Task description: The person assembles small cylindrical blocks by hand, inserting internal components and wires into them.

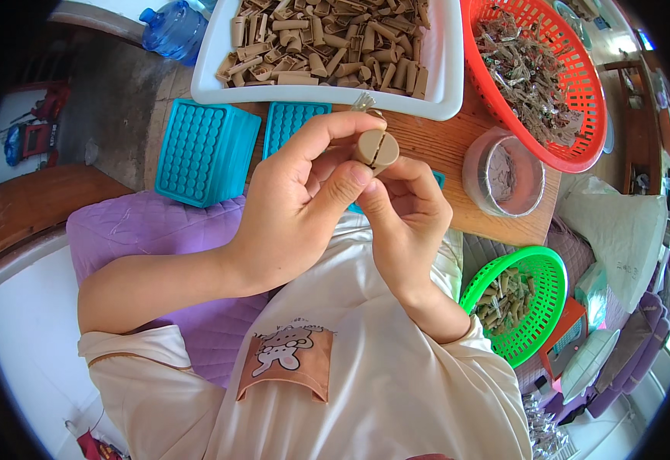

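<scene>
A small tan cylinder point(368, 146), its round end split across by a dark slit, is held up over the table's front edge. My left hand point(293, 195) pinches it between thumb and fingers. From the other side, the closed thumb and fingers of my right hand point(408, 218) press against its lower edge. A clear frilled plastic end point(363, 101) sticks up just behind the cylinder, by my left index finger. Whatever lies deeper inside the fingers is hidden. Beyond my hands, a white tub point(327, 95) holds many loose tan half-cylinder pieces.
Teal ribbed trays point(197, 153) stand stacked left of my hands, with another teal tray point(289, 123) behind them. On the right are a red basket point(597, 115) of clear-wrapped pieces, a clear tub point(475, 172) with powdery residue, and a lower green basket point(553, 307) holding tan pieces.
</scene>
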{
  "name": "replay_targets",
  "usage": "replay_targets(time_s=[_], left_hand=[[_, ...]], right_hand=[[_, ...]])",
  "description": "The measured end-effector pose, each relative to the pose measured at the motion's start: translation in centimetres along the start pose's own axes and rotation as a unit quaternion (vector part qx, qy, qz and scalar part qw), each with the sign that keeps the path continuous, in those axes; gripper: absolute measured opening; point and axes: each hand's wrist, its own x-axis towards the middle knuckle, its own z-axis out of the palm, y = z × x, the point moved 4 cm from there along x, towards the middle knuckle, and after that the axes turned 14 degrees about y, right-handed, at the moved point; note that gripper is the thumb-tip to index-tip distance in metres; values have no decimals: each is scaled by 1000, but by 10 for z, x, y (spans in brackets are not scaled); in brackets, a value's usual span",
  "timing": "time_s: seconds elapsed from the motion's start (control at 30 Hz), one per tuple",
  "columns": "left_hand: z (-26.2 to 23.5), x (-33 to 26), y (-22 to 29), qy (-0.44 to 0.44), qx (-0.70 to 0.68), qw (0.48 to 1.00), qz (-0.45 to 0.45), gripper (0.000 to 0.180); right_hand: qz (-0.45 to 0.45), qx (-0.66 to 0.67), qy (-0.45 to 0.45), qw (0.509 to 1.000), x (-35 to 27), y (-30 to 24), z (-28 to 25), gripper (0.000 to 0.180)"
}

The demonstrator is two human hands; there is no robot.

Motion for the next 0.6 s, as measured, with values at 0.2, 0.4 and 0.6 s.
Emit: replay_targets(time_s=[0.2,0.4,0.6], left_hand=[[3,0,0,15,146,981,130,27],[9,-1,8,-6,223,916,334,28],[10,2,-2,-13,184,955,230,28]], right_hand=[[-25,-48,7,999,-1,0,9,20],[-134,-153,-66,977,-14,4,17,16],[-229,-169,-74,956,3,14,12,21]])
